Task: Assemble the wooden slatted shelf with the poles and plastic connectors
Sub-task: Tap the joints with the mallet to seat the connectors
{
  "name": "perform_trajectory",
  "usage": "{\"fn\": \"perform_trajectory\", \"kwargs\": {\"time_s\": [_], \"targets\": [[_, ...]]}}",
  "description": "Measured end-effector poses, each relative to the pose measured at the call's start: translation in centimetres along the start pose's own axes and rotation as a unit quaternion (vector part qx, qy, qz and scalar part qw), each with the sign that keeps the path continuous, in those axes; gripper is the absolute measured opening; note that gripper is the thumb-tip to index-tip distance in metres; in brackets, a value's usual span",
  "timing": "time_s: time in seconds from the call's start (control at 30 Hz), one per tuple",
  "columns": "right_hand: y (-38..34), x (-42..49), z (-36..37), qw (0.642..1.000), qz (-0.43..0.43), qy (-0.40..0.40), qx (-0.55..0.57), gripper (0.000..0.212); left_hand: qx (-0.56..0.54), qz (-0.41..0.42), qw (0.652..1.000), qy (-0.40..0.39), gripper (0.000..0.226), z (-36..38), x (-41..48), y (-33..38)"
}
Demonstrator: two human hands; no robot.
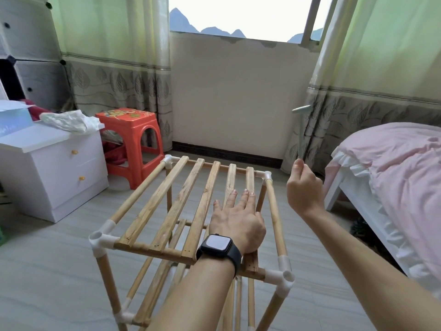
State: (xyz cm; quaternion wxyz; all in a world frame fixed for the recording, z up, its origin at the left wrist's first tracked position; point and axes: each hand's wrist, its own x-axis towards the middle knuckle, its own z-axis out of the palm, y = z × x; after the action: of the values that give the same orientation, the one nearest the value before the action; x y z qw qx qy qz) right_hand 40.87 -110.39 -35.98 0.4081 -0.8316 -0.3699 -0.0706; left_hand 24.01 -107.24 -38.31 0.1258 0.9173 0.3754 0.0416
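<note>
I am seeing an orange plastic stool (pixel 130 130) standing just beside a white drawer cabinet (pixel 59 168) on the left, with a crumpled white bag (pixel 69 121) lying on top of the cabinet. A bed with pink bedding (pixel 393 158) is sitting at the right, and green curtains (pixel 114 44) are hanging either side of the window (pixel 238 15).

stool (pixel 130 130) left of shelf (pixel 167 206), bed (pixel 391 168) right

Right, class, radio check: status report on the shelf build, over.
Left hand flat on top slats. Right hand raised beside shelf, curled, nothing visible in it. Connectors fitted at corners. Nothing else on slats.
</note>
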Motion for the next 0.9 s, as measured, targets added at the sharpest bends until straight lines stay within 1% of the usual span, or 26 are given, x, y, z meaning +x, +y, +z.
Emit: {"fn": "perform_trajectory", "kwargs": {"time_s": [0.03, 0.07, 0.1, 0.13, 0.2, 0.23, 0.33, 0.43, 0.57, 0.6, 0.67, 0.7, 0.77, 0.8, 0.87, 0.9], "targets": [[-0.3, 0.0, 0.1, 0.999, 0.011, -0.041, -0.022, 0.049, -0.001, 0.001, 1.0, 0.0, 0.058, 0.0, 0.0, 0.1], [-0.5, -0.2, 0.1, 0.99, 0.035, -0.113, -0.072, 0.047, -0.001, 0.002, 1.0, 0.0, 0.058, 0.0, 0.0, 0.1], [-0.5, -0.1, 0.3, 0.981, 0.065, -0.154, -0.103, 0.046, -0.001, 0.002, 1.0, 0.002, 0.058, 0.0, 0.0, 0.1], [-0.4, -0.1, 0.1, 0.979, 0.067, -0.151, -0.116, 0.047, 0.001, 0.002, 1.0, 0.0, 0.058, 0.0, -0.1, 0.1], [-0.5, -0.2, -0.7, 0.992, 0.039, -0.086, -0.081, 0.053, -0.004, 0.0, 1.0, 0.007, 0.058, 0.0, 0.0, 0.0], [-0.6, -0.5, -1.0, 0.995, 0.032, -0.07, -0.059, 0.054, -0.008, 0.0, 1.0, 0.01, 0.058, 0.0, 0.0, 0.0], [0.0, -2.6, -1.7, 0.995, 0.035, -0.093, 0.016, 0.053, -0.023, 0.006, 1.0, 0.013, 0.058, -0.1, -0.1, 0.0], [0.5, -6.0, -2.4, 0.989, 0.05, -0.099, 0.099, 0.052, -0.058, 0.008, 0.997, 0.041, 0.056, 0.0, 0.1, -0.1], [1.0, -11.0, -3.9, 0.978, 0.07, -0.094, 0.17, 0.052, -0.097, 0.041, 0.985, 0.135, 0.034, -0.3, -1.4, -0.3], [1.0, -12.1, -4.3, 0.977, 0.07, -0.093, 0.178, 0.05, -0.081, 0.056, 0.984, 0.149, 0.034, -0.6, -2.1, -0.8], [1.2, -14.1, -5.1, 0.975, 0.057, -0.093, 0.194, 0.046, 0.002, 0.086, 0.981, 0.176, 0.036, -1.5, -3.9, -2.9], [1.3, -14.9, -5.5, 0.974, 0.047, -0.093, 0.199, 0.044, 0.03, 0.088, 0.978, 0.186, 0.038, -2.0, -4.9, -4.5], [1.4, -16.6, -6.0, 0.975, 0.036, -0.087, 0.203, 0.043, 0.023, 0.054, 0.974, 0.219, 0.041, -2.9, -7.6, -8.3], [1.6, -17.5, -6.0, 0.973, 0.037, -0.084, 0.21, 0.043, -0.003, 0.025, 0.967, 0.255, 0.043, -2.9, -9.0, -10.5], [2.0, -19.2, -5.8, 0.968, 0.056, -0.073, 0.235, 0.043, -0.086, -0.059, 0.936, 0.336, 0.049, -2.3, -12.2, -14.1], [2.1, -20.2, -5.6, 0.964, 0.072, -0.064, 0.247, 0.044, -0.136, -0.106, 0.918, 0.358, 0.052, -1.7, -13.8, -15.4]]}}
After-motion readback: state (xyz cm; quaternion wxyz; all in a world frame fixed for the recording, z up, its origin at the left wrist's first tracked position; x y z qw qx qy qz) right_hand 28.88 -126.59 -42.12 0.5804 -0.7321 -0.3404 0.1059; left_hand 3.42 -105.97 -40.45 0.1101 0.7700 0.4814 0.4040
